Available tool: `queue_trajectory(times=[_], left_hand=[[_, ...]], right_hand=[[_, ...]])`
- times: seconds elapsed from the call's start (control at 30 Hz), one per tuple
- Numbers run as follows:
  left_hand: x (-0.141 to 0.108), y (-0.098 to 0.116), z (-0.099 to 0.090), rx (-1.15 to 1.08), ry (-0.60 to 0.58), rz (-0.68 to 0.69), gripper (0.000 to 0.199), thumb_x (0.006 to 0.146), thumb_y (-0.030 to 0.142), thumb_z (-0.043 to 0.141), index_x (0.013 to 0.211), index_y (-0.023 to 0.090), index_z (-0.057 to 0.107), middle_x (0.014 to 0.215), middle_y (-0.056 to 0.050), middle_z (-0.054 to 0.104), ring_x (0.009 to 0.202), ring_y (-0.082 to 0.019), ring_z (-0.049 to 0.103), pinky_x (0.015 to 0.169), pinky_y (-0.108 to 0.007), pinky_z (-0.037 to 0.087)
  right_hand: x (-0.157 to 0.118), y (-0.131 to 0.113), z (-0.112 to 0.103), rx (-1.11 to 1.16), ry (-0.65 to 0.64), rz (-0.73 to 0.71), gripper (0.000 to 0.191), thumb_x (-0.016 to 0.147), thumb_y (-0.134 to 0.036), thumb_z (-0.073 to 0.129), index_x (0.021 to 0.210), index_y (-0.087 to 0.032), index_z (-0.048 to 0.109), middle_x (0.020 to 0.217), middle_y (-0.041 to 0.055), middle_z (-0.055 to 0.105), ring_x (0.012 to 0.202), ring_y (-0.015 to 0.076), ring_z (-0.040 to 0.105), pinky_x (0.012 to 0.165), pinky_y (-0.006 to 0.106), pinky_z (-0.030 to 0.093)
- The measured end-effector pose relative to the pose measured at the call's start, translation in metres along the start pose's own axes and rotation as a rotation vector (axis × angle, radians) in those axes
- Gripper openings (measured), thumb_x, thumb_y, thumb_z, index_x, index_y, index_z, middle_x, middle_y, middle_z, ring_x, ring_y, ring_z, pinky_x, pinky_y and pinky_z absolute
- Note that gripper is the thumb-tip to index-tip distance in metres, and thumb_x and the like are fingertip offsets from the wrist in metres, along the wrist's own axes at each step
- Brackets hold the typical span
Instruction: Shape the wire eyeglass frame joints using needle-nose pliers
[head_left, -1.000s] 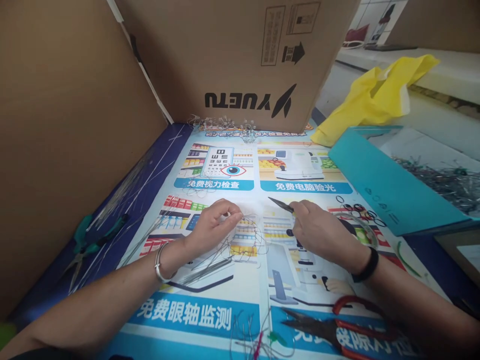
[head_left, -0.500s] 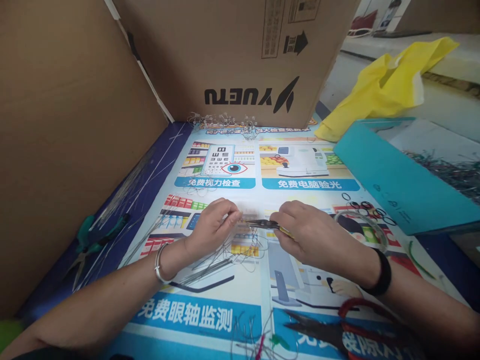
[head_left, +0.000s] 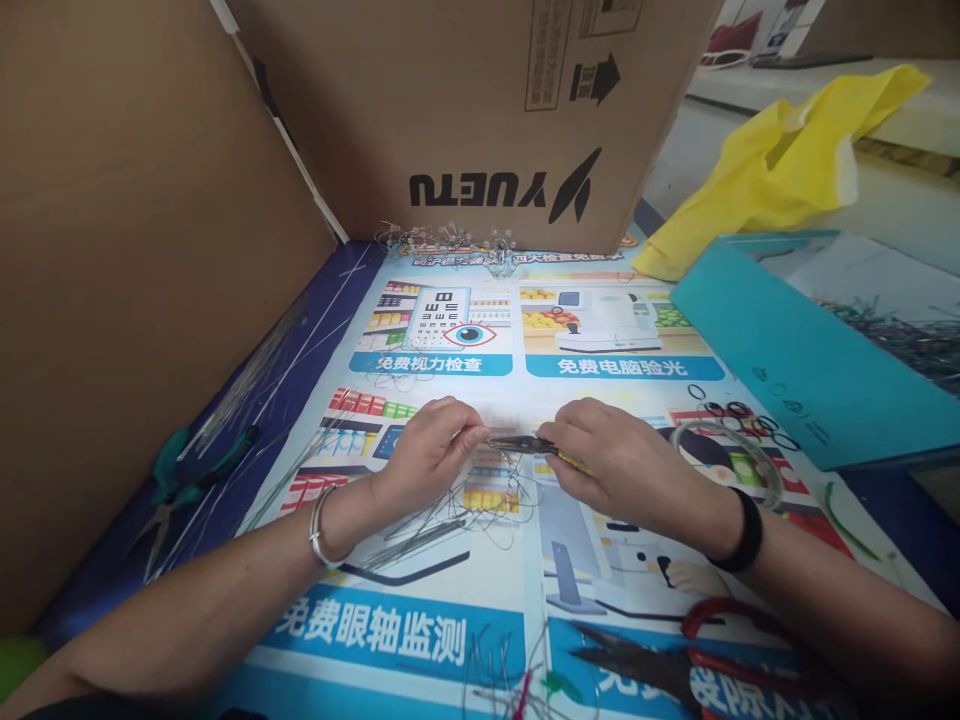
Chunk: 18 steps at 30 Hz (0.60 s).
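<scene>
In the head view my right hand point(head_left: 611, 460) is closed round the yellow handle of the dark needle-nose pliers point(head_left: 525, 444), whose tips point left. The jaws reach to the fingertips of my left hand point(head_left: 435, 450), which is pinched; thin wire shows beside them, but what lies between the fingertips is too small to make out. Below and between the hands, a loose tangle of thin wire point(head_left: 499, 495) lies on the printed sheet point(head_left: 525, 600). Straight wire pieces point(head_left: 412, 545) rest by my left wrist.
Red-handled scissors point(head_left: 637, 660) lie at the lower right, green-handled pliers point(head_left: 174, 480) at the left. A blue box point(head_left: 810, 360) holding wire bits and a yellow bag point(head_left: 780, 180) stand at right. Cardboard point(head_left: 480, 100) rises behind. Black rings point(head_left: 739, 410) lie near the box.
Both hands and the pliers keep nearly the same place. The camera view has shifted slightly, and my right forearm sits a little differently.
</scene>
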<state>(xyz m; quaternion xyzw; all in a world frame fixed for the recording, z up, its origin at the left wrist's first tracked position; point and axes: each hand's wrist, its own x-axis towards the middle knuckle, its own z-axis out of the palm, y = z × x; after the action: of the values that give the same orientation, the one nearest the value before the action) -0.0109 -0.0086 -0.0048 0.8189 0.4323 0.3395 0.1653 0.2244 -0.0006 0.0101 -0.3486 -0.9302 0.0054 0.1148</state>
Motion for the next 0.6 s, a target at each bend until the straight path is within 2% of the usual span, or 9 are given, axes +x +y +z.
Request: queue_trajectory(times=[0.23,0.6], left_hand=[[0.0003,0.0005,-0.0007,-0.014,-0.058,0.022,0.022,0.093,0.028,0.041,0.087,0.018,0.059,0.080,-0.004,0.064,0.077,-0.016,0.055,0.073,-0.030,0.042],[0.0010,-0.0051,0.0011,0.149,-0.062,0.055,0.025,0.093,0.030,0.039,0.077,0.019,0.055,0.072,-0.002,0.060,0.073,-0.017,0.051,0.075,-0.033,0.036]], right_hand=[[0.0015,-0.0026,-0.0031,-0.154,0.002,-0.043,0.017,0.085,-0.021,0.046,0.092,-0.016,0.061,0.083,0.0081,0.057,0.081,0.0198,0.049,0.070,0.031,0.036],[0.0001,-0.0076,-0.0095,-0.158,0.002,-0.056,0.014,0.084,-0.020,0.048,0.088,-0.017,0.061,0.081,0.0077,0.057,0.078,0.0187,0.048,0.067,0.030,0.032]])
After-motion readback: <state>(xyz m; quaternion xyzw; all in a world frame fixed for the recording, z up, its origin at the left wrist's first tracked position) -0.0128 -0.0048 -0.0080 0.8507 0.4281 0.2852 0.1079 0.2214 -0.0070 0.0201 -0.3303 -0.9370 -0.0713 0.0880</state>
